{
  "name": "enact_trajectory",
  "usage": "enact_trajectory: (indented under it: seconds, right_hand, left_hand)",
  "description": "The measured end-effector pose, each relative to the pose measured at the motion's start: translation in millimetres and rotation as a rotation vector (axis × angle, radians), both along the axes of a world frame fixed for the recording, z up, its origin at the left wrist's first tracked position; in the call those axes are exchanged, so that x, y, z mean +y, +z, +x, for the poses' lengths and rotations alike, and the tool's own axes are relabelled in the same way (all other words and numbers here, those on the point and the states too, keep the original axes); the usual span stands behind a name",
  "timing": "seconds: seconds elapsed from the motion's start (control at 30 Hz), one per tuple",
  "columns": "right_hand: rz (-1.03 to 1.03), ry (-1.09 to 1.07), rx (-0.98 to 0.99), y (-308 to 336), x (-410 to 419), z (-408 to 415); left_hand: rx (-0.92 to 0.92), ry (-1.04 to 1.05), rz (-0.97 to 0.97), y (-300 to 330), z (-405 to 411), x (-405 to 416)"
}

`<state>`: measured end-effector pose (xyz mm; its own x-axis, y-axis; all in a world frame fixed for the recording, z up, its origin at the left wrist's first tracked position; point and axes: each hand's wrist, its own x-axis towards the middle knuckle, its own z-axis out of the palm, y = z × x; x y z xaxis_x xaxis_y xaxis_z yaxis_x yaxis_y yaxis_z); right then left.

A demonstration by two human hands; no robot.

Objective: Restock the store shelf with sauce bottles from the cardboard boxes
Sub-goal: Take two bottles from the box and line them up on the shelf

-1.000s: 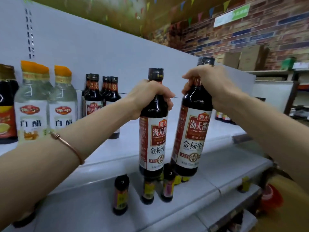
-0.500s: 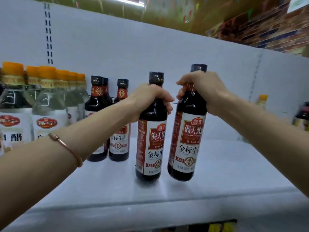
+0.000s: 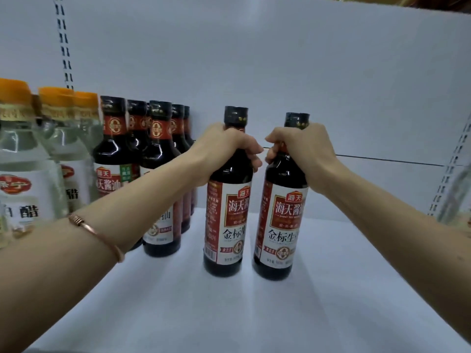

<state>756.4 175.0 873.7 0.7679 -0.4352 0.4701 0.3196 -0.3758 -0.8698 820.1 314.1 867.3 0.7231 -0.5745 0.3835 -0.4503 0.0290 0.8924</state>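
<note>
Two dark soy sauce bottles with red and white labels stand side by side on the white shelf. My left hand grips the neck of the left bottle. My right hand grips the neck of the right bottle. Both bottles are upright with their bases on or just at the shelf surface. No cardboard box is in view.
A row of the same dark sauce bottles stands to the left, running back to the white rear panel. Clear vinegar bottles with orange caps fill the far left. A blurred clear bottle sits at the right edge.
Both hands have carried the two bottles from in front of the shelves up over this shelf and lowered them onto it. The view has come closer to the shelf.
</note>
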Motion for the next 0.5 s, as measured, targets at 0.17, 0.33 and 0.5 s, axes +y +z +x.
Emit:
enact_trajectory:
  seconds: [0.17, 0.33, 0.5]
  right_hand:
    - [-0.239, -0.117, -0.093, -21, -11, 8]
    - [-0.153, 0.064, -0.090, -67, -15, -4]
    - [-0.218, 0.274, 0.222, -108, -30, -20]
  left_hand:
    - [-0.115, 0.115, -0.039, -9, 13, -8]
    - [-0.189, 0.232, -0.151, -54, -8, 2]
    - [-0.058, 0.084, 0.236, -120, -19, 22]
